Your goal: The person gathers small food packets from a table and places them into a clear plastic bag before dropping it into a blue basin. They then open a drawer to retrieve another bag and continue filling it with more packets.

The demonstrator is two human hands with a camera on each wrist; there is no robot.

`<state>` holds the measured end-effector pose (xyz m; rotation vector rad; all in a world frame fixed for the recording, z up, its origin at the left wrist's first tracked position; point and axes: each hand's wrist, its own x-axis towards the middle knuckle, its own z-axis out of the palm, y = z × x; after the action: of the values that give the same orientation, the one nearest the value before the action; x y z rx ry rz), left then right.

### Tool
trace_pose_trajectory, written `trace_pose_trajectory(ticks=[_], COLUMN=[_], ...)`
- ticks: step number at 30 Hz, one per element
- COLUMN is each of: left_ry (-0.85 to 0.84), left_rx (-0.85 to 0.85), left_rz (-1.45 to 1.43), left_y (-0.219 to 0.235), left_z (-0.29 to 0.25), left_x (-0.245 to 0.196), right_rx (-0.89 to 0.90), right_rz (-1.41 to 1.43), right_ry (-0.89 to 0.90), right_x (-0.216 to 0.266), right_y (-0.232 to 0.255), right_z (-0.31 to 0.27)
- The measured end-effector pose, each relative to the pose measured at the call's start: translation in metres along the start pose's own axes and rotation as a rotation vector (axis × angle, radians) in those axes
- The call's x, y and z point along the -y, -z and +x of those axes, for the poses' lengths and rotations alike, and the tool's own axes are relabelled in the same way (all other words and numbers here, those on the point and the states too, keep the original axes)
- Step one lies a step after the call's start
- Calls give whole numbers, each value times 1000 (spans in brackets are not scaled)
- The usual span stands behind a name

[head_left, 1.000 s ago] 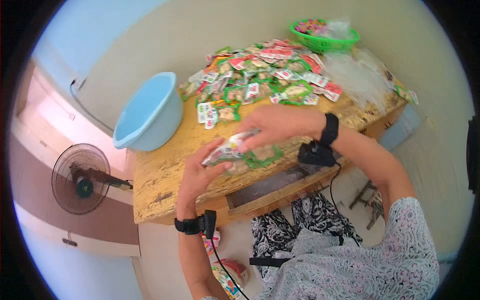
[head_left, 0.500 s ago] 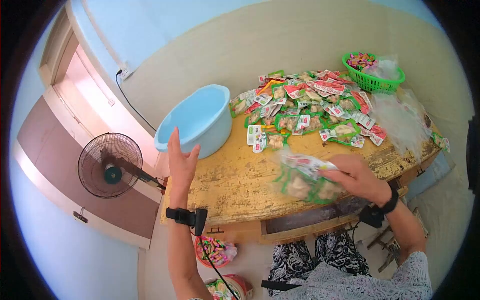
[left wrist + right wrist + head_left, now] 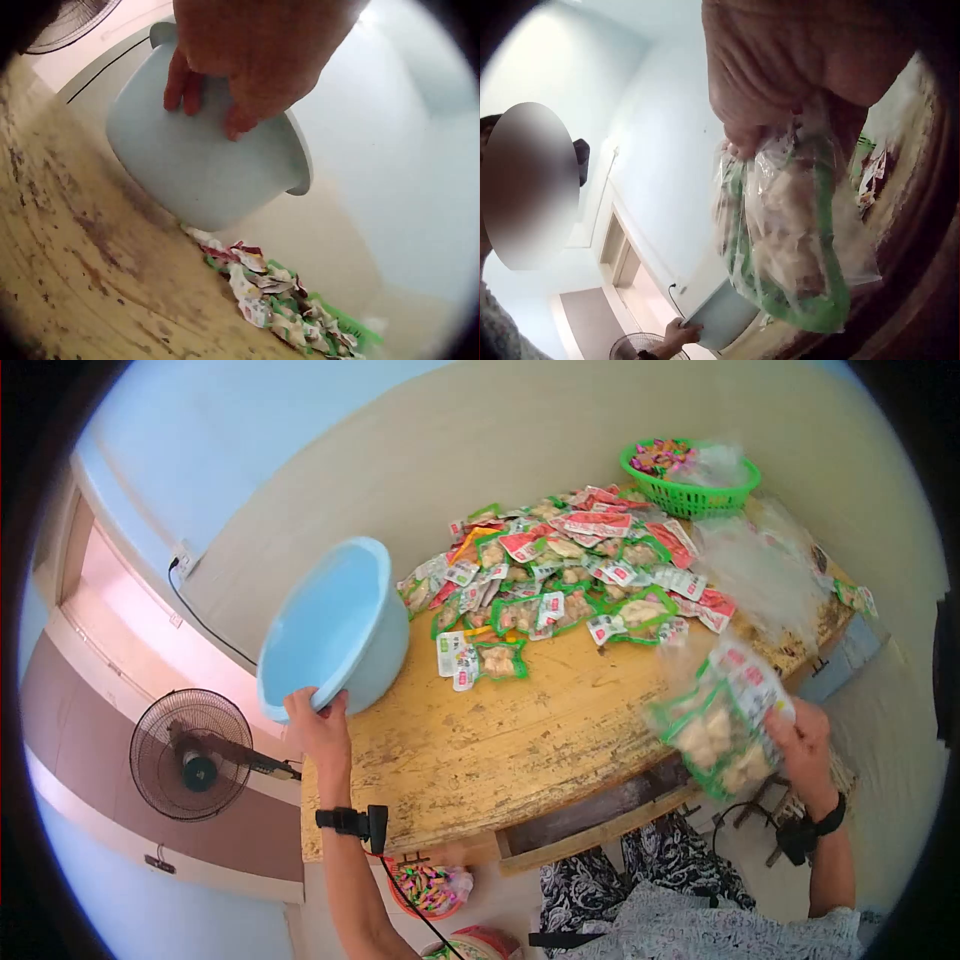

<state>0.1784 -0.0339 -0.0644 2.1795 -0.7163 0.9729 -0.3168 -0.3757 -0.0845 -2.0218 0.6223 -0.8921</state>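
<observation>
At the left end of the wooden table, my left hand grips the near rim of a light blue plastic basin, thumb and fingers on either side of its edge. The left wrist view shows the fingers against the outer wall of the basin. My right hand pinches the white printed tops of green-edged clear snack packets, held up over the table's right front edge. Pale, lumpy pieces show through the packets in the right wrist view, inside a loose clear bag.
A heap of similar packets covers the back of the table. Behind it stands a green basket of small wrapped sweets, beside clear plastic bags. An open drawer juts out in front. A fan stands left, a red basket below.
The left hand has gone from beneath the packets, up and open, to the basin's rim. The right hand has carried the packets to the right, away from the table's middle.
</observation>
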Motion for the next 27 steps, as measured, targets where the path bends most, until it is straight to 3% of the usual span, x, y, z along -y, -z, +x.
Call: trace_pose_trajectory(ticks=[2, 5, 9, 11, 13, 15, 17, 20, 24, 27], left_ry=[-122, -263, -383, -438, -487, -531, -619, -777, -923, -883], left_rx=[-49, -64, 24, 98, 178, 268, 346, 446, 510, 548], left_rz=[3, -8, -50, -103, -170, -240, -299, -347, -416, -487], left_y=[19, 57, 98, 111, 121, 129, 131, 126, 108, 82], left_z=[-1, -2, -23, -39, -59, -81, -99, -123, -159, -193], left_x=[-22, -72, -159, -195, -227, -258, -282, -317, -347, -346], right_rx=[-68, -288, -425, -393, -304, -217, -103, -208, -173, -174], right_rz=[-1, 222, 307, 355, 546, 561, 366, 145, -102, -242], right_ry=[-97, -39, 55, 154, 173, 223, 158, 335, 185, 85], right_x=[-2, -2, 24, 68, 94, 112, 129, 92, 27, -48], right_y=[12, 13, 45, 56, 70, 83, 100, 100, 117, 120], right_z=[0, 7, 15, 16, 11, 3, -10, -9, -16, -11])
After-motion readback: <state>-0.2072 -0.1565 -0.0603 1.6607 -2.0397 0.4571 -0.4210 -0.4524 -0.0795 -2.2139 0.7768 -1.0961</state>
